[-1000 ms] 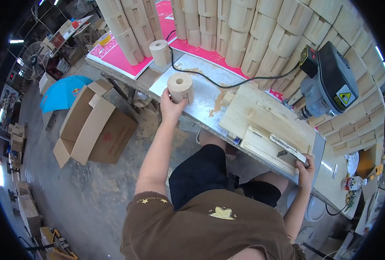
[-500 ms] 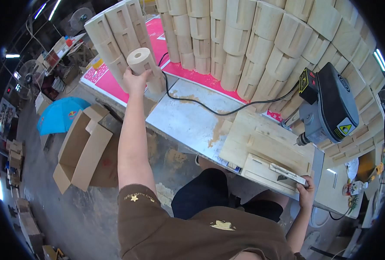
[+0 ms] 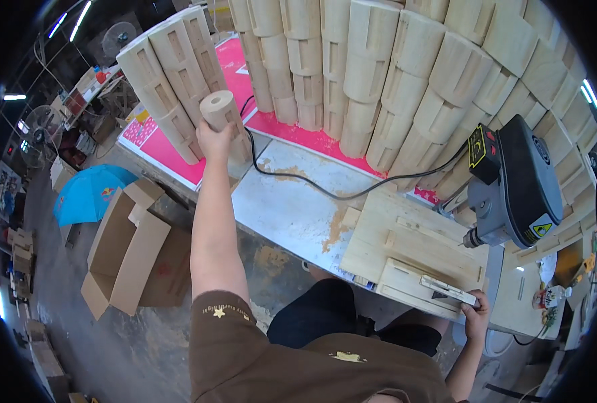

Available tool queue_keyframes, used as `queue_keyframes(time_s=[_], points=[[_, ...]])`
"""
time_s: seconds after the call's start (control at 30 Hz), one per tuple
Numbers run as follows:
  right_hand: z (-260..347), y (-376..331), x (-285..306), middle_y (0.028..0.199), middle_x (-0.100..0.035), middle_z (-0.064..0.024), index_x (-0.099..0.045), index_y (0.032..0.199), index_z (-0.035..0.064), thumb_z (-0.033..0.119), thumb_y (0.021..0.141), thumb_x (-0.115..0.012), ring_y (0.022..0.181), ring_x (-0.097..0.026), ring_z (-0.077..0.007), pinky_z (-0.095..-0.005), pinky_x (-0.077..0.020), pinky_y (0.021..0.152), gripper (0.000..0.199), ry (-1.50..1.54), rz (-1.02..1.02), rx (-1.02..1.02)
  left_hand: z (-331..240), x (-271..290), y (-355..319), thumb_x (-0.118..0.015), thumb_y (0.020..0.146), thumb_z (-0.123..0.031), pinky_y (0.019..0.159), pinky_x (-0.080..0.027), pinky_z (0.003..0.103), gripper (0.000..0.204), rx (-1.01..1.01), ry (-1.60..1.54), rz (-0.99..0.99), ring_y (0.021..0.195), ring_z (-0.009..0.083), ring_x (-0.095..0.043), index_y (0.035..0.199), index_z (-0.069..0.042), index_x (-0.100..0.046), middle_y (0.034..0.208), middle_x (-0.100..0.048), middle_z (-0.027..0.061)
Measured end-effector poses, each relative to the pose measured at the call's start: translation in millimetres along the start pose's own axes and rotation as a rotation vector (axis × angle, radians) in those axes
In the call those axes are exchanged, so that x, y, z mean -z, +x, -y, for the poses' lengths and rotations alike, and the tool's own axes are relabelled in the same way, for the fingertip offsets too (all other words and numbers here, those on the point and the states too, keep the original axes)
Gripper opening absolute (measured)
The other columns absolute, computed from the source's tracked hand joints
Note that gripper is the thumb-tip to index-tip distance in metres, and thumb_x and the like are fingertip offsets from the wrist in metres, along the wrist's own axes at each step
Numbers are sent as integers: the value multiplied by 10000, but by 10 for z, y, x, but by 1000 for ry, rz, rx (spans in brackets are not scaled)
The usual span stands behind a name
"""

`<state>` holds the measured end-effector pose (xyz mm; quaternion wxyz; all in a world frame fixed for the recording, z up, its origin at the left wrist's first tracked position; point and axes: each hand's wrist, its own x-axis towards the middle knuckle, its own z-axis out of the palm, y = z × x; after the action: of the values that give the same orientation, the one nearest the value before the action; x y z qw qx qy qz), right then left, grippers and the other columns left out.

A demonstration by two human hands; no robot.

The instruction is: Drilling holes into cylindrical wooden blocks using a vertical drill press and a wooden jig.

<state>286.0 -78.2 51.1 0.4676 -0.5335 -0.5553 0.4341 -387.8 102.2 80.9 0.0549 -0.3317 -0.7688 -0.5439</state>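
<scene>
My left arm reaches to the far left of the bench, where my left hand (image 3: 216,138) is closed around a pale wooden cylinder (image 3: 219,106) with a round hole in its top end. Close behind it stand stacked wooden cylinders (image 3: 177,67) with slots cut in their sides. At the near right edge, my right hand (image 3: 475,314) grips the end of a pale flat bar (image 3: 449,290) on a wooden jig (image 3: 406,285); its fingertips are partly hidden. A grey and black drill press head (image 3: 513,185) with its chuck hangs above the jig.
Tall rows of slotted wooden cylinders (image 3: 372,80) wall the back of the bench. A black cable (image 3: 298,176) crosses the dusty white bench top (image 3: 285,208). An open cardboard box (image 3: 134,255) and a blue umbrella (image 3: 93,195) are on the left. A plastic bottle (image 3: 552,295) stands at right.
The view has shifted slightly, so the bench and drill press appear lower. Both hands keep their holds; the left hand and its cylinder sit slightly farther right against the left stacks.
</scene>
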Motion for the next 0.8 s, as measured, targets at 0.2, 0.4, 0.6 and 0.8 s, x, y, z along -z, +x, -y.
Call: queue_keyframes(time_s=[0.2,0.4,0.6,0.8], points=[[9,4,-15,846,-564,-24,-587,886,38,29,662,-682,800,-535,-126,-250,-421,730,244,6,10,5,256,-127,-248,-800,528,-247,957,-402,424,931,6,1,-49,1143,390,-475,1286,69,-360,1240,-456,268],[46,-7,-45,842,-571,-27,-593,875,35,18,658,-700,798,-544,-126,-249,-432,723,243,9,5,2,387,-213,-270,-793,542,-235,959,-411,387,955,14,-143,-50,1117,356,-518,1311,82,-322,1193,-513,261],[-20,0,-41,838,-571,-23,-603,883,38,-3,650,-713,793,-553,-126,-253,-445,721,261,42,-15,0,510,-259,-252,-786,574,-205,956,-412,363,865,-16,-217,-65,1119,322,-532,1271,74,-356,1194,-523,235],[27,28,-73,850,-579,-18,-612,885,34,-23,658,-707,814,-562,-122,-250,-450,739,253,73,5,-25,698,-206,-229,-815,577,-222,963,-412,358,950,60,-328,-12,1105,330,-535,1312,78,-293,1226,-487,239]])
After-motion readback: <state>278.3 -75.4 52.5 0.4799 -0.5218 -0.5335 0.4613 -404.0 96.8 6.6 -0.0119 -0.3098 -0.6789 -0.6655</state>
